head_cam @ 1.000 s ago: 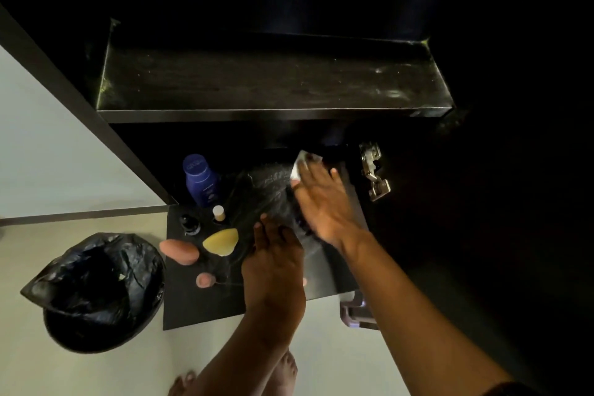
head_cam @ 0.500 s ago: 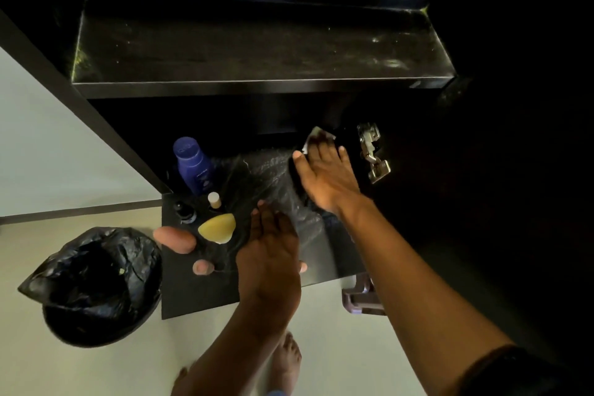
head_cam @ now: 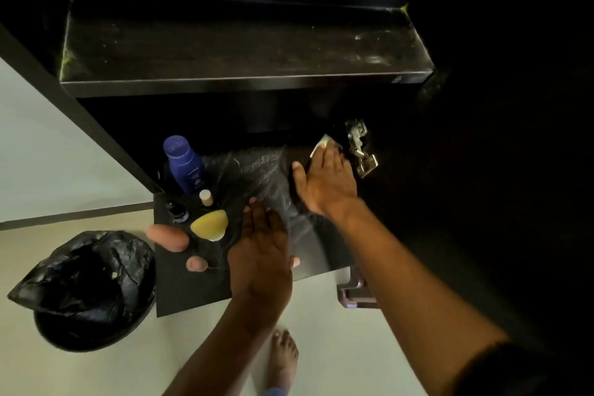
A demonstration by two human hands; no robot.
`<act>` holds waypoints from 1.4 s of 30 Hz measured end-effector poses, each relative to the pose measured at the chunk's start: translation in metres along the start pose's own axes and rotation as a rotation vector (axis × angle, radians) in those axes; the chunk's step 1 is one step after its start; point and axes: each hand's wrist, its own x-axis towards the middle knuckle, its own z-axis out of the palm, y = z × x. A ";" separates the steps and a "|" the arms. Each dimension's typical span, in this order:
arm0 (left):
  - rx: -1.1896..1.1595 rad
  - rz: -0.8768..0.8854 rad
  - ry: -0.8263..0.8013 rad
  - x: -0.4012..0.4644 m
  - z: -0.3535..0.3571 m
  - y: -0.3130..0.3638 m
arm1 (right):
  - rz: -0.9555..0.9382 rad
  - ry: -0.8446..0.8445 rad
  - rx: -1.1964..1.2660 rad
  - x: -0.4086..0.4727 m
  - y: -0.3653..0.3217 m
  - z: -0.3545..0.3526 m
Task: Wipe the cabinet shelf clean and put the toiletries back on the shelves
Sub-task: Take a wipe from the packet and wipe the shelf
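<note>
My right hand (head_cam: 324, 182) lies flat, fingers straight, pressing a white wipe (head_cam: 322, 141) onto the back right of the dark lower shelf (head_cam: 189, 292). My left hand (head_cam: 260, 251) rests flat and open on a clear plastic sheet (head_cam: 260, 167) spread over that shelf. To the left stand a blue lotion bottle (head_cam: 184, 162), a small white-capped vial (head_cam: 206, 197) and a small dark bottle (head_cam: 176, 210). A yellow sponge (head_cam: 209, 224), a large pink sponge (head_cam: 167, 237) and a small pink sponge (head_cam: 196, 264) lie near the shelf's left edge.
The upper shelf (head_cam: 238, 48) is bare with pale smudges at its right end. A metal door hinge (head_cam: 360, 146) sits just right of my right hand. A bin lined with a black bag (head_cam: 86, 289) stands on the pale floor at the left. My bare foot (head_cam: 283, 354) is below.
My right hand has slid the wipe further back and right, towards the hinge. My left hand stays pressed on the plastic sheet.
</note>
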 end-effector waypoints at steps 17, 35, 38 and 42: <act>-0.002 -0.006 0.025 0.001 -0.002 0.000 | -0.060 0.153 -0.064 -0.112 0.041 0.065; -0.016 0.022 0.112 -0.003 -0.006 0.003 | 0.009 0.073 -0.097 -0.010 0.001 0.010; -0.004 0.011 0.097 -0.002 -0.004 0.003 | 0.030 0.047 -0.131 0.004 -0.007 0.000; 0.006 -0.005 0.112 0.000 -0.003 0.003 | -0.002 0.054 -0.144 -0.006 -0.005 0.003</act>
